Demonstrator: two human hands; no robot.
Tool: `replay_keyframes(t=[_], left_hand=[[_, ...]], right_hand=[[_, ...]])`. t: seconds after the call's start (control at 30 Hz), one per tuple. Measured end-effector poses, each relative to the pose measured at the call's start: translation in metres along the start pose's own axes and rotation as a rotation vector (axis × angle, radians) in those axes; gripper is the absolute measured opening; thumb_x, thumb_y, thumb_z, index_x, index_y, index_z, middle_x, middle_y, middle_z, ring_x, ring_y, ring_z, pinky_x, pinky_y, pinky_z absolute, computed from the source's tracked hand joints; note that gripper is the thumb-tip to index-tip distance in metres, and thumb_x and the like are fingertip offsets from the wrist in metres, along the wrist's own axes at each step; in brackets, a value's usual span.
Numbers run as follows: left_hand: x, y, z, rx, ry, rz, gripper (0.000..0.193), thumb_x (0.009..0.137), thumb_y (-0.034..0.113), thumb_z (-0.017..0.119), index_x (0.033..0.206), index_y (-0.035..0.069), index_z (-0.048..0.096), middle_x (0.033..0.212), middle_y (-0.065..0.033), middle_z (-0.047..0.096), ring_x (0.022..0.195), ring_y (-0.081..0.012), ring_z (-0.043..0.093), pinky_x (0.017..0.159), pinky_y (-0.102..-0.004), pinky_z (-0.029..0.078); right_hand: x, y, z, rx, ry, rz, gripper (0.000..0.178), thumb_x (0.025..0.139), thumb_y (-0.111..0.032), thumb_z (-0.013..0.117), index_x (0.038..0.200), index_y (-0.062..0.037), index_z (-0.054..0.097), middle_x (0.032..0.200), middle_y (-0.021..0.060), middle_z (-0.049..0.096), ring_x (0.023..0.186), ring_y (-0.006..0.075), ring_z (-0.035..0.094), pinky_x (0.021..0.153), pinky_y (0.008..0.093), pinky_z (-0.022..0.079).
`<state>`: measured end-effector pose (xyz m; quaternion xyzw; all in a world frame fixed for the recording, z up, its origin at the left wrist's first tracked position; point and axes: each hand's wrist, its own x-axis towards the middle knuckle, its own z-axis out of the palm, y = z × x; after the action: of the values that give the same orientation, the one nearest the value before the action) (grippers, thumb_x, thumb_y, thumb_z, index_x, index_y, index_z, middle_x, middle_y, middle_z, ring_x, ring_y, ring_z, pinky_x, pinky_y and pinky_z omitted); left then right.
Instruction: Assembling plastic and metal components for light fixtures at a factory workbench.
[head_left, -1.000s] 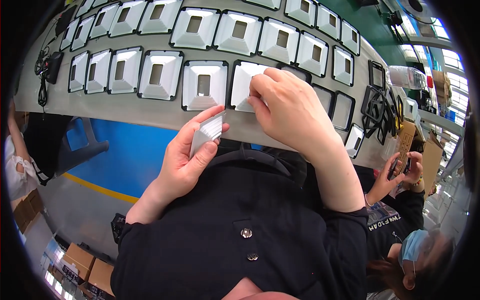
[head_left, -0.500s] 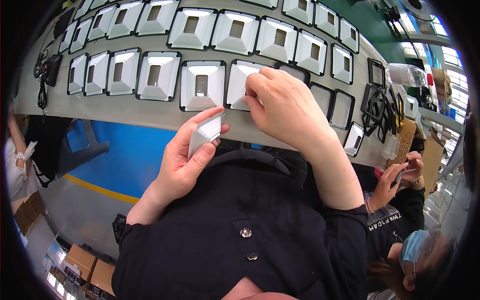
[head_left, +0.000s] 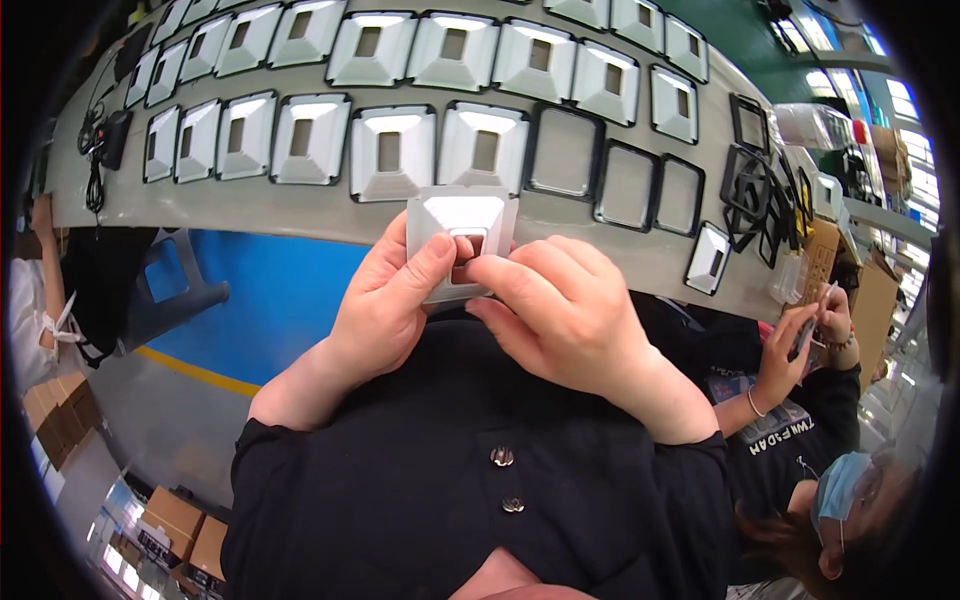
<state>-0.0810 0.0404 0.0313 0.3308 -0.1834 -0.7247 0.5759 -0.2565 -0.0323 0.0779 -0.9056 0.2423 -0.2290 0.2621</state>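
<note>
A white, sloped reflector (head_left: 462,207) with a rectangular opening in its middle is held up in front of me, off the table's near edge. My left hand (head_left: 383,300) grips its left side, thumb on the front face and fingers behind; one fingertip shows through the opening. At the lower right of that opening is the index finger of my right hand (head_left: 578,315), its thumb close under the reflector's lower edge. Just beyond, similar reflectors sit in black frames, including the nearest framed reflector (head_left: 455,125). To its right lies a black frame (head_left: 530,150) without a reflector.
Rows of framed reflectors (head_left: 310,160) cover much of the grey table (head_left: 250,213). Loose black frames (head_left: 741,205) are piled at the right end, near a clear plastic container (head_left: 805,122). Cables lie far left. A co-worker's hands (head_left: 785,355) work at the right.
My right hand has come back from the framed reflector on the table to the held one. My left hand has raised and turned the held reflector, so its opening faces me.
</note>
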Motion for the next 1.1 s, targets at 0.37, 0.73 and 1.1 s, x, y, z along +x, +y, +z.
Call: replay_keyframes(t=[0.37, 0.73, 1.1], left_hand=[[0.027, 0.006, 0.025, 1.251, -0.04, 0.573, 0.041, 0.083, 0.014, 0.066, 0.121, 0.004, 0.054, 0.129, -0.0134, 0.052, 0.103, -0.027, 0.054, 0.08, -0.0332, 0.049], [0.059, 0.003, 0.028, 1.896, -0.096, 0.582, 0.048, 0.071, 0.008, 0.072, 0.117, 0.007, 0.06, 0.135, -0.0082, 0.051, 0.123, -0.0323, 0.041, 0.093, -0.0384, 0.044], [0.074, 0.018, 0.035, 1.911, -0.072, 0.55, 0.055, 0.07, 0.008, 0.075, 0.122, 0.006, 0.056, 0.134, -0.0089, 0.051, 0.124, -0.0335, 0.041, 0.093, -0.0402, 0.043]], right_hand=[[-0.006, 0.041, -0.037, -0.064, 0.018, 0.244, 0.014, 0.076, -0.009, 0.068, 0.079, -0.0052, 0.055, 0.072, 0.009, 0.051, 0.065, 0.0286, 0.054, 0.058, 0.0382, 0.045], [0.015, 0.083, -0.036, -0.166, -0.13, 0.262, 0.013, 0.079, -0.011, 0.066, 0.08, -0.005, 0.055, 0.076, 0.0082, 0.053, 0.072, 0.0264, 0.057, 0.065, 0.0364, 0.047], [0.018, 0.084, -0.034, -0.199, -0.108, 0.213, 0.014, 0.077, -0.011, 0.068, 0.079, -0.0055, 0.055, 0.076, 0.0079, 0.053, 0.073, 0.0255, 0.058, 0.065, 0.0352, 0.047]])
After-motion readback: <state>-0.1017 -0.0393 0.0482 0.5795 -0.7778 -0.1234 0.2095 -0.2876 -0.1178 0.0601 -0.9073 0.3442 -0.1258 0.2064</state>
